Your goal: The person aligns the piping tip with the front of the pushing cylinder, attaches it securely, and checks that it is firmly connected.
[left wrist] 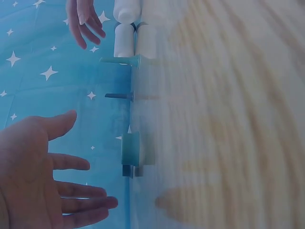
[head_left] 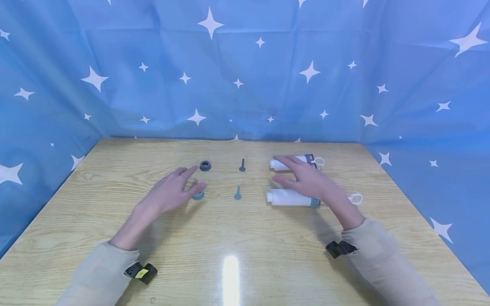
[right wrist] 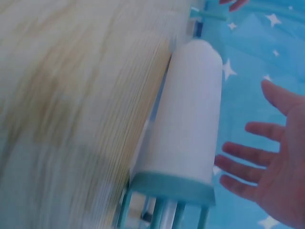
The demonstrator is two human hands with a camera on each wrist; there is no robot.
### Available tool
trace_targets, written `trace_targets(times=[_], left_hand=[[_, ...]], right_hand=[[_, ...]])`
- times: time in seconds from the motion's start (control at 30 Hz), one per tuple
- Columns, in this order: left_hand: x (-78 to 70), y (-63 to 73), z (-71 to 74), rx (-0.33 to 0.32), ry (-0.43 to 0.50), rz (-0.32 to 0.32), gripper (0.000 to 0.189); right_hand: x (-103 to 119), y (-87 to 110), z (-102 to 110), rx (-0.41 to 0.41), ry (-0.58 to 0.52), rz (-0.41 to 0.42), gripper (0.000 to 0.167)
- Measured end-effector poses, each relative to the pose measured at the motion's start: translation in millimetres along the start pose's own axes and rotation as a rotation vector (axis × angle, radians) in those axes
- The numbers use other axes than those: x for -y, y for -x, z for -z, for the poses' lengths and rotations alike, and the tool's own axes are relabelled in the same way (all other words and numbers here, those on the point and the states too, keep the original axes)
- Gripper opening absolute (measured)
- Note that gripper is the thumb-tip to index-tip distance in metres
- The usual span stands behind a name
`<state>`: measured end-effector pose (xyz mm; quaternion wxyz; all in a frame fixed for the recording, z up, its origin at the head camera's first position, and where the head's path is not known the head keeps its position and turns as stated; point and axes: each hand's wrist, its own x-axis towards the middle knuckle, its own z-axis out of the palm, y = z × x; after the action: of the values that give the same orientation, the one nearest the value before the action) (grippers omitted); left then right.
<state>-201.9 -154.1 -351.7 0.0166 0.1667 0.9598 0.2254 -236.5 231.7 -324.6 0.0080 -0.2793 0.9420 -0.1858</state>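
Note:
My left hand point(head_left: 170, 191) hovers over the table with its fingers apart and nothing in it. Nearest to it are a dark round ring-shaped cap point(head_left: 205, 165) and a teal one point(head_left: 198, 195), which the thumb partly hides. Over two white tubes floats my right hand point(head_left: 306, 176), also holding nothing, its fingers spread. The rear tube point(head_left: 281, 165) has a dark end piece and a white loop. The front tube point(head_left: 289, 197) ends in a teal slotted collar point(right wrist: 174, 188); its white loop point(head_left: 356, 198) shows past the right wrist.
Between the hands stand two thin spikes on round bases, a dark one point(head_left: 242, 165) at the back and a teal one point(head_left: 237, 194) in front. A wooden table point(head_left: 191, 263) carries everything. Behind and beside it hangs a blue curtain point(head_left: 249, 55) with white stars.

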Motion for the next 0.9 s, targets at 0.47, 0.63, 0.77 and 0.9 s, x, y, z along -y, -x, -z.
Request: trace_targets(times=[0.47,0.63,0.77,0.9], left_hand=[[-1.5,-8.9,-6.2,0.107,0.111,-0.032,0.077],[0.9,-11.0,-8.0,0.127,0.126,-0.040,0.070],[1.3,-12.7,-9.7,0.162,0.140,-0.049,0.060],[1.3,-14.8,-10.3,0.183,0.160,-0.095,0.045]], right_hand=[[32,-30.6,-27,0.118,-0.128,0.133,0.060],[44,-40.1,-35,0.183,-0.152,0.160,0.056],[53,-47.2,-39,0.214,-0.125,0.189,0.051],[58,-53.6,-42,0.233,-0.093,0.245,0.040]])
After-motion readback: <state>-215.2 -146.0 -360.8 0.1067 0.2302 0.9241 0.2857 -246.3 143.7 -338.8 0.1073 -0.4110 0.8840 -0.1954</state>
